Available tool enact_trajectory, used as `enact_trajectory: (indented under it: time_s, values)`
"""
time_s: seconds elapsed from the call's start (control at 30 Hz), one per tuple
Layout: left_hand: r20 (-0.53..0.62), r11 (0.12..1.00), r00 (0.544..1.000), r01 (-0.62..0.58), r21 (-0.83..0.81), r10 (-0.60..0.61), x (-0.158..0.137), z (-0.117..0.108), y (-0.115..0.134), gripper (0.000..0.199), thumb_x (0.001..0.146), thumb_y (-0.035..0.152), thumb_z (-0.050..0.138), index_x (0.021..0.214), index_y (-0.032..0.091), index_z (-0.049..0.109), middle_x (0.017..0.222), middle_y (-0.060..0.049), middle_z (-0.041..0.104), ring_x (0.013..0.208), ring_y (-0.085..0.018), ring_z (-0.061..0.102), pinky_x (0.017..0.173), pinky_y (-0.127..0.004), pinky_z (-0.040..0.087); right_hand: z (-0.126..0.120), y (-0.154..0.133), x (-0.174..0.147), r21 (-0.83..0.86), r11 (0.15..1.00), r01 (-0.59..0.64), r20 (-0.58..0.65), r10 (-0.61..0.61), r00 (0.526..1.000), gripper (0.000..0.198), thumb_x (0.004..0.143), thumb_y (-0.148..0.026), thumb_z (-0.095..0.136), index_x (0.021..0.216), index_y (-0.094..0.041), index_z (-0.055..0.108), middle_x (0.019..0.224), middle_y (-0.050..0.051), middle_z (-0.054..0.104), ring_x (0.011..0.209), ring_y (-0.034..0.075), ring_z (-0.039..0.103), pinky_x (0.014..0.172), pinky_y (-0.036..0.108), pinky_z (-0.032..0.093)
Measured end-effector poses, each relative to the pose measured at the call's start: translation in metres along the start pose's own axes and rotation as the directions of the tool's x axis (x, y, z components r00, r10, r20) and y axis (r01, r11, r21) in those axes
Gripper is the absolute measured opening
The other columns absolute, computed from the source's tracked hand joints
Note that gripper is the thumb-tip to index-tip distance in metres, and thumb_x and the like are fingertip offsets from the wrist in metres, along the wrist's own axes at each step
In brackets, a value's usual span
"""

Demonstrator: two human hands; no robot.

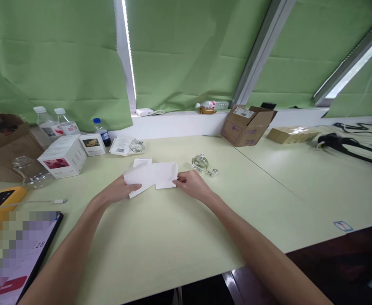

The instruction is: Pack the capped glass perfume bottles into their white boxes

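A piece of folded white card [166, 174] is held up over the pale table, its two panels angled against each other. At its left side my left hand [119, 189] is closed on it, thumb across the front. My right hand [192, 183] pinches the right edge between thumb and fingers. Just behind the card lies another flat white piece [143, 161], partly covered. Past my right hand, a small round clear glass bottle [200, 162] rests on the table, with a small silvery cylinder [213, 172] beside it.
At the left are white boxes [63, 156], a clear jar [30, 171], a blue-capped bottle [102, 132] and a tablet [30, 258]. Another glass bottle [137, 146] lies on white packaging at the back. An open cardboard box [246, 127] stands back right.
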State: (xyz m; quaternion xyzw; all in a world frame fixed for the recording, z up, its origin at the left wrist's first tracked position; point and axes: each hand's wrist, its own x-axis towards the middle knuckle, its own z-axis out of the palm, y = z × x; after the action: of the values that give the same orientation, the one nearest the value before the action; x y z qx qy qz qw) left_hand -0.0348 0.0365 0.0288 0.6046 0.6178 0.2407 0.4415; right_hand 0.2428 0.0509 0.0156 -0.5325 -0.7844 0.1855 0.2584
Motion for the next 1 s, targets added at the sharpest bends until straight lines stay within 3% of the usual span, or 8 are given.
enact_trajectory:
  time_s: [0.27, 0.5, 0.63, 0.73, 1.0]
  values:
    - [-0.036, 1.000, 0.999, -0.023, 0.013, 0.023, 0.000, 0.001, 0.001, 0.056, 0.071, 0.047, 0.065, 0.121, 0.024, 0.055, 0.124, -0.005, 0.061, 0.108, -0.025, 0.058, 0.078, -0.029, 0.052, 0.003, 0.002, 0.000, -0.054, 0.997, 0.056, -0.021, -0.057, 0.998, 0.030, 0.080, -0.029, 0.051, 0.053, -0.017, 0.045, 0.052, -0.001, 0.052, 0.050, 0.010, 0.036, 0.051, 0.024, 0.027]
    - [-0.011, 0.998, 0.998, -0.061, 0.026, 0.062, -0.004, 0.014, 0.010, 0.058, 0.073, 0.047, 0.061, 0.125, 0.022, 0.052, 0.116, -0.007, 0.063, 0.098, -0.026, 0.061, 0.067, -0.030, 0.052, 0.005, 0.001, 0.000, -0.063, 0.998, 0.026, -0.045, -0.029, 0.999, 0.027, 0.081, -0.029, 0.051, 0.056, -0.017, 0.053, 0.054, 0.003, 0.058, 0.052, 0.012, 0.044, 0.052, 0.025, 0.028]
    - [-0.008, 0.992, 0.993, -0.119, 0.043, 0.120, -0.009, 0.023, 0.018, 0.061, 0.073, 0.046, 0.061, 0.128, 0.023, 0.049, 0.121, -0.008, 0.061, 0.102, -0.027, 0.059, 0.073, -0.031, 0.052, 0.005, 0.000, -0.001, -0.069, 0.998, 0.012, -0.048, -0.016, 0.999, 0.025, 0.081, -0.028, 0.053, 0.059, -0.017, 0.056, 0.055, 0.003, 0.060, 0.052, 0.013, 0.045, 0.052, 0.025, 0.028]
    - [0.008, 0.984, 0.987, -0.161, 0.078, 0.161, -0.012, 0.028, 0.023, 0.056, 0.072, 0.045, 0.060, 0.122, 0.020, 0.053, 0.118, -0.009, 0.062, 0.103, -0.028, 0.059, 0.077, -0.033, 0.051, 0.006, -0.001, -0.001, -0.072, 0.997, 0.007, -0.048, -0.010, 0.999, 0.024, 0.081, -0.027, 0.054, 0.059, -0.017, 0.057, 0.056, 0.004, 0.061, 0.052, 0.013, 0.047, 0.053, 0.025, 0.028]
    - [0.062, 0.978, 0.981, -0.188, 0.094, 0.183, -0.014, 0.032, 0.030, 0.045, 0.066, 0.039, 0.061, 0.104, 0.016, 0.061, 0.093, -0.008, 0.066, 0.087, -0.028, 0.061, 0.065, -0.032, 0.050, 0.006, 0.000, 0.000, -0.051, 0.998, 0.019, -0.047, -0.021, 0.999, 0.024, 0.080, -0.027, 0.054, 0.059, -0.018, 0.055, 0.058, 0.005, 0.062, 0.054, 0.014, 0.051, 0.053, 0.025, 0.029]
